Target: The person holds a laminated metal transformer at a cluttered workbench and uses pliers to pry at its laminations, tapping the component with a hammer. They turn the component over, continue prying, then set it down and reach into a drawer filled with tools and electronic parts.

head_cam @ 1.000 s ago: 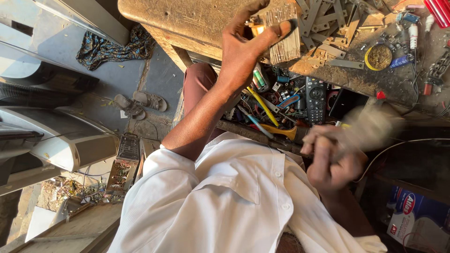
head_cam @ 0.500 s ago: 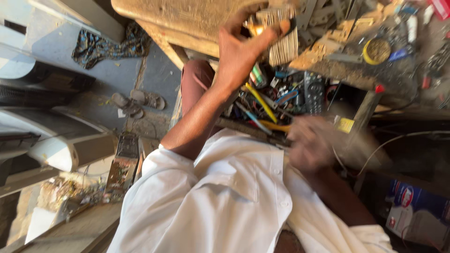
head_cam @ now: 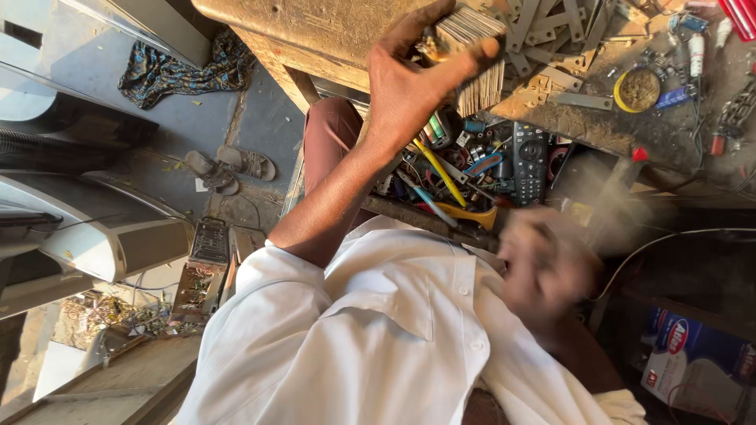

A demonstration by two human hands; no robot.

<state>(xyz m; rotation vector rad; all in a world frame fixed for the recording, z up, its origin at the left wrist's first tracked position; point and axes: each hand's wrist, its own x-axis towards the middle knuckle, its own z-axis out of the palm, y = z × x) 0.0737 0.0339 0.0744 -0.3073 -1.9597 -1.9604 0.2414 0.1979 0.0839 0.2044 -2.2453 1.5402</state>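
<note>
My left hand (head_cam: pixel 405 86) is raised over the edge of the wooden workbench (head_cam: pixel 331 35), shut on a block of stacked thin metal plates (head_cam: pixel 472 43). The thumb lies across the block's top. Lower right, my right hand (head_cam: pixel 543 267) is badly motion-blurred and closed round a long pale tool (head_cam: pixel 614 208) that points up toward the bench. I cannot tell what kind of tool it is. My white shirt (head_cam: pixel 370 338) fills the bottom of the view.
Loose flat metal plates (head_cam: pixel 551 35) and a round yellow tin (head_cam: pixel 638 88) lie on the bench. Under it, an open tray holds a black remote control (head_cam: pixel 529 161) and yellow-handled screwdrivers (head_cam: pixel 441 173). Sandals (head_cam: pixel 232 167), a patterned cloth (head_cam: pixel 189 71) and a circuit board (head_cam: pixel 205 264) lie on the floor at left.
My right hand and its tool have swung back and forth at the lower right and stay blurred. My left hand has kept hold of the plate block in the same place.
</note>
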